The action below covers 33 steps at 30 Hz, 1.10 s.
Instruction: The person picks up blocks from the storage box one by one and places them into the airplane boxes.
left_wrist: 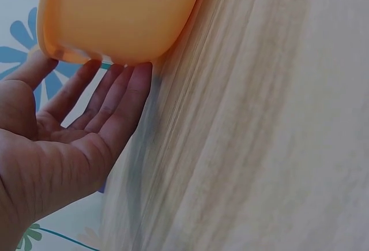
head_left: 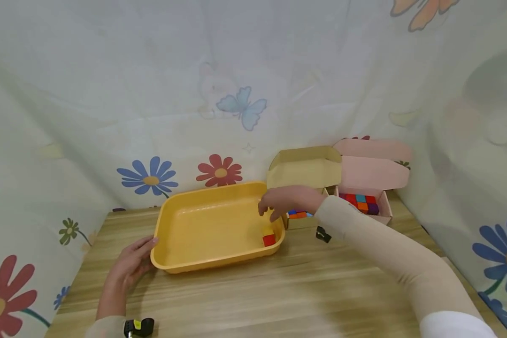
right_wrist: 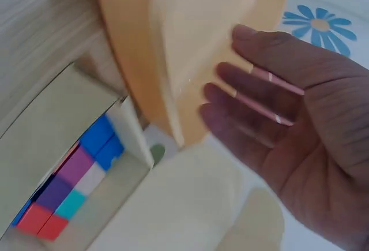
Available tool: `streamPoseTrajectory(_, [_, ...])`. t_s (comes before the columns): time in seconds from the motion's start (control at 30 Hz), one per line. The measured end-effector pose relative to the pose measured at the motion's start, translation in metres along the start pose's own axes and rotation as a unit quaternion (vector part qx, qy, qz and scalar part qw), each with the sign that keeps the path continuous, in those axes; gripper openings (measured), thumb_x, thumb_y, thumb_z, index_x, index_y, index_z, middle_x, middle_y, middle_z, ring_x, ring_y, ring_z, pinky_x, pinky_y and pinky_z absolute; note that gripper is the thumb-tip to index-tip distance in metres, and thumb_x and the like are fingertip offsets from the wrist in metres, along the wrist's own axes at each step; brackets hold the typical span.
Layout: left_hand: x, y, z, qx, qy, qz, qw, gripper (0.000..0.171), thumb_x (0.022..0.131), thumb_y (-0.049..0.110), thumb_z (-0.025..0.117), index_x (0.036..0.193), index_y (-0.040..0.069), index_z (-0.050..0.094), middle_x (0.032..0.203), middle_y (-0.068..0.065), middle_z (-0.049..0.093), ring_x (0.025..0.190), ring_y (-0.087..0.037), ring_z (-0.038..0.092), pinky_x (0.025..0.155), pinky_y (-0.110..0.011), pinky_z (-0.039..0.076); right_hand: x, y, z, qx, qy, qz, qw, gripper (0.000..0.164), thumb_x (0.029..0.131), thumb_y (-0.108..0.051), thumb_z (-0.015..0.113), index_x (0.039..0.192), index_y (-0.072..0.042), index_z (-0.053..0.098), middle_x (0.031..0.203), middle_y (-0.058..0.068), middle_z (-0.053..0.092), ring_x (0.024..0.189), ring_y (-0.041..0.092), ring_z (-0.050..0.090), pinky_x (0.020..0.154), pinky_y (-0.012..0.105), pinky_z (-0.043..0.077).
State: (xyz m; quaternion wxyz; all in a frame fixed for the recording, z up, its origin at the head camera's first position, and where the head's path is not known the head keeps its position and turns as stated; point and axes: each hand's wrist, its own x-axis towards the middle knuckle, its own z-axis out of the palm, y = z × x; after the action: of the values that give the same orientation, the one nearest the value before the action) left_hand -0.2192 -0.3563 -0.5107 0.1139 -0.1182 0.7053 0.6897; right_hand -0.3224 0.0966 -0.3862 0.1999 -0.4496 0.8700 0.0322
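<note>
A yellow tray (head_left: pixel 215 263) lies on the table, seen in all three views. My left hand (head_left: pixel 131 263) holds its left end, thumb at the rim and fingertips against the outer wall, as the left wrist view (left_wrist: pixel 75 130) shows. Inside the tray's near right corner sit a red cube (head_left: pixel 269 241) and a yellow cube (head_left: pixel 268 231), touching or nearly so. Over the tray's right end hovers my right hand (head_left: pixel 289 199), fingers spread and loosely bent, holding nothing. Beside it stands a pale yellow box (head_left: pixel 302 222) with coloured cubes (right_wrist: pixel 72 176), partly hidden by the hand.
Right of the yellow box, a pink box (head_left: pixel 384 216) holds several coloured cubes (head_left: pixel 361 203). Both lids stand raised against the curtain (head_left: pixel 173 117). A small black object (head_left: pixel 323 234) shows under the right forearm. Wood-grain table (head_left: pixel 245 300) extends in front of the tray.
</note>
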Motion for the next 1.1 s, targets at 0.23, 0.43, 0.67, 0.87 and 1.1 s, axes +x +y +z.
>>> streamPoseTrajectory(0.23, [0.002, 0.001, 0.000, 0.011, -0.002, -0.001, 0.9999, 0.081, 0.102, 0.041, 0.062, 0.161, 0.001, 0.022, 0.141, -0.004, 0.057, 0.108, -0.006, 0.065, 0.093, -0.034, 0.056, 0.045, -0.005, 0.009, -0.008, -0.099, 0.048, 0.994, 0.040, 0.092, -0.025, 0.079, 0.129, -0.018, 0.068, 0.125, -0.003, 0.066, 0.105, 0.016, 0.062, 0.093, 0.033, 0.053])
streamPoseTrajectory(0.43, [0.004, 0.000, 0.002, 0.022, -0.001, -0.010, 0.9997, 0.083, 0.101, 0.043, 0.062, 0.161, 0.002, 0.023, 0.148, -0.009, 0.051, 0.107, -0.005, 0.064, 0.093, -0.035, 0.056, 0.057, -0.012, 0.022, 0.048, -0.124, 0.088, 0.987, 0.032, 0.085, -0.025, 0.085, 0.114, -0.023, 0.072, 0.105, -0.011, 0.065, 0.091, 0.017, 0.063, 0.082, 0.031, 0.055])
streamPoseTrajectory(0.67, [0.003, 0.001, 0.000, 0.015, 0.003, -0.007, 0.9999, 0.084, 0.101, 0.042, 0.062, 0.161, 0.001, 0.021, 0.144, -0.006, 0.054, 0.108, -0.005, 0.064, 0.093, -0.034, 0.056, 0.068, -0.014, 0.029, 0.065, -0.094, 0.090, 0.989, 0.031, 0.076, -0.026, 0.091, 0.102, -0.019, 0.076, 0.095, -0.006, 0.065, 0.083, 0.021, 0.064, 0.072, 0.030, 0.057])
streamPoseTrajectory(0.87, [0.003, -0.001, 0.000, 0.025, 0.006, -0.019, 0.9995, 0.085, 0.100, 0.044, 0.063, 0.162, 0.003, 0.021, 0.149, -0.009, 0.050, 0.108, -0.005, 0.064, 0.094, -0.035, 0.056, 0.074, -0.015, 0.027, 0.040, -0.114, 0.072, 0.990, 0.028, 0.075, -0.027, 0.090, 0.099, -0.020, 0.077, 0.091, -0.009, 0.067, 0.083, 0.017, 0.061, 0.073, 0.030, 0.055])
streamPoseTrajectory(1.1, [0.003, -0.001, 0.000, 0.005, 0.001, -0.008, 1.0000, 0.082, 0.101, 0.040, 0.063, 0.161, 0.001, 0.022, 0.131, 0.001, 0.061, 0.106, -0.006, 0.066, 0.092, -0.034, 0.057, 0.079, -0.018, 0.024, 0.014, -0.123, 0.047, 0.991, 0.027, 0.074, -0.025, 0.091, 0.097, -0.018, 0.077, 0.086, -0.011, 0.068, 0.075, 0.013, 0.062, 0.068, 0.028, 0.054])
